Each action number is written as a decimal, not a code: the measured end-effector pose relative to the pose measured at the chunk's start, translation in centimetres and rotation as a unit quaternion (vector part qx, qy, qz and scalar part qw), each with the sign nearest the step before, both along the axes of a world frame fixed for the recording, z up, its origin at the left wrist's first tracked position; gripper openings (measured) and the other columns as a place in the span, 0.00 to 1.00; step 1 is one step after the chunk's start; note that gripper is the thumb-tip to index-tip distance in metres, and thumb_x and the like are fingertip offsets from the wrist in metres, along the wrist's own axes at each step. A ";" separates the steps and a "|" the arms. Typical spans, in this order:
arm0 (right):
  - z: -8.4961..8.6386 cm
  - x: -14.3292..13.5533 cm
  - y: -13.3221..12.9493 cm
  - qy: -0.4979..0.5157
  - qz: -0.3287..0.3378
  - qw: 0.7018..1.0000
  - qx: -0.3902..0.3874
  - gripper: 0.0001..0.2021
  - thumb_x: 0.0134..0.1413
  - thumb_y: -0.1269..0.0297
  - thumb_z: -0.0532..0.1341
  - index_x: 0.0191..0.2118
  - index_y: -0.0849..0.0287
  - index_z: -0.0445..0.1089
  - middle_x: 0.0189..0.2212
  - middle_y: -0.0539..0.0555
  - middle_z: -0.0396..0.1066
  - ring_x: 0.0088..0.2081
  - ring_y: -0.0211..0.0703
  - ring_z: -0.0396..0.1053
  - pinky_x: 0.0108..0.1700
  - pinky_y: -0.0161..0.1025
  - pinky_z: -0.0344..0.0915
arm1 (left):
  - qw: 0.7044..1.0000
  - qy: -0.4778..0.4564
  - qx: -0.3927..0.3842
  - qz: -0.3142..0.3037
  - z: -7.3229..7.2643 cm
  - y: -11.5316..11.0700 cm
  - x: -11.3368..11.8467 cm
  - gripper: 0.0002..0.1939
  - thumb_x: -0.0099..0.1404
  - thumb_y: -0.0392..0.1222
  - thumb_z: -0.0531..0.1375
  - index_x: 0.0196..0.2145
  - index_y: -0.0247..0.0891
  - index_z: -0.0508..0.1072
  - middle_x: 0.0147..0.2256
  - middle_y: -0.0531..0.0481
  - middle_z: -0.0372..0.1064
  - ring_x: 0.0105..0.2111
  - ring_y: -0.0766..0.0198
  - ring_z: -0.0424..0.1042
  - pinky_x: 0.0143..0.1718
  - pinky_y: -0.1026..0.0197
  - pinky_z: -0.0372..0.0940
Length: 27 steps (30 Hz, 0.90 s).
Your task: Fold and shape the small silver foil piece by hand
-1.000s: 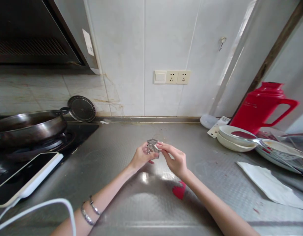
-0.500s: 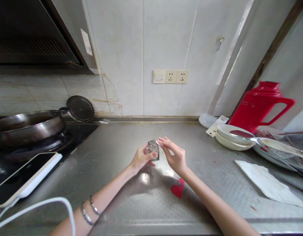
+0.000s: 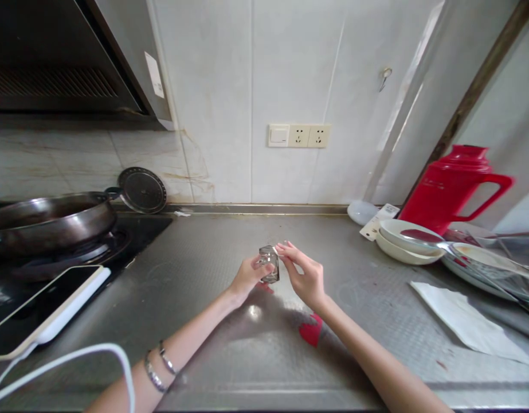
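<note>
A small faceted see-through container (image 3: 270, 271) sits in the left hand (image 3: 246, 281), above the counter (image 3: 230, 355), at the fingertip end, between the thumb across its near side and the fingers behind. The left hand is partly closed around it, the grip curved to its width. The container looks smoky and glossy, with angular sides and bright glints (glass or clear plastic, I can't tell which).

The right hand (image 3: 306, 276) is at the container's upper right edge, its thumb and fingers bent and drawn nearly together. A pale sliver shows at those fingertips, too small to identify; whether they grip it or the rim is unclear.

The counter is grey metal with a fine embossed texture and soft reflections. A flat red patch (image 3: 310, 331) with a jagged upper edge lies near the right forearm, and two metal bracelets (image 3: 155, 371) circle the left one. Farther right are a creased white paper sheet (image 3: 468, 324), smooth pale nested bowls (image 3: 412, 252) and a shiny red thermos jug (image 3: 447, 186) with a looped handle. On the left, a round, scuffed metal pan (image 3: 62, 223) rests on the black glossy stove (image 3: 148, 232)
</note>
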State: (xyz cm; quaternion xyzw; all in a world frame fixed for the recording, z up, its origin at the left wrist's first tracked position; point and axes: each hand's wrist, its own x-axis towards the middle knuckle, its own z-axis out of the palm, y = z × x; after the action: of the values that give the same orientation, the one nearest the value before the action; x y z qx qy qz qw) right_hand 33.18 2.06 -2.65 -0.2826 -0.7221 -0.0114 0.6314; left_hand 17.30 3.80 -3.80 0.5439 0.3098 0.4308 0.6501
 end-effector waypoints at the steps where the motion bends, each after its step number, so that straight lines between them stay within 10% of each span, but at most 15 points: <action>1: -0.1 -0.1 -0.2 -0.002 0.005 1.000 0.003 0.12 0.57 0.74 0.57 0.43 0.55 0.73 0.38 0.52 0.77 0.42 0.45 0.75 0.55 0.51 0.68 | 1.000 -0.001 0.001 0.002 0.0 0.0 -0.1 0.33 0.50 0.57 0.66 0.48 0.33 0.70 0.32 0.49 0.66 0.25 0.69 0.63 0.23 0.61 0.71; 20: -0.2 -0.3 -0.4 -0.016 0.034 0.999 -0.025 0.12 0.57 0.73 0.57 0.42 0.54 0.73 0.38 0.50 0.78 0.42 0.44 0.75 0.54 0.47 0.69 | 0.997 0.067 0.026 0.011 0.5 0.3 -0.2 0.37 0.47 0.58 0.68 0.50 0.34 0.69 0.32 0.47 0.69 0.28 0.64 0.68 0.21 0.65 0.67; 27: -0.7 0.4 0.8 0.037 0.009 0.983 -0.178 0.09 0.59 0.63 0.57 0.38 0.55 0.74 0.36 0.54 0.78 0.37 0.44 0.76 0.40 0.38 0.72 | 0.997 0.080 0.008 0.002 0.1 0.3 0.1 0.38 0.43 0.58 0.69 0.47 0.32 0.70 0.27 0.51 0.67 0.22 0.68 0.66 0.19 0.64 0.66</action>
State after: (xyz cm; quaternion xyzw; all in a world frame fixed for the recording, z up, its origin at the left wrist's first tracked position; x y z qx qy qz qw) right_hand 33.61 2.85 -3.34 -0.3838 -0.6915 0.1337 0.5972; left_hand 17.37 4.06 -3.70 0.5812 0.3586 0.3901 0.6176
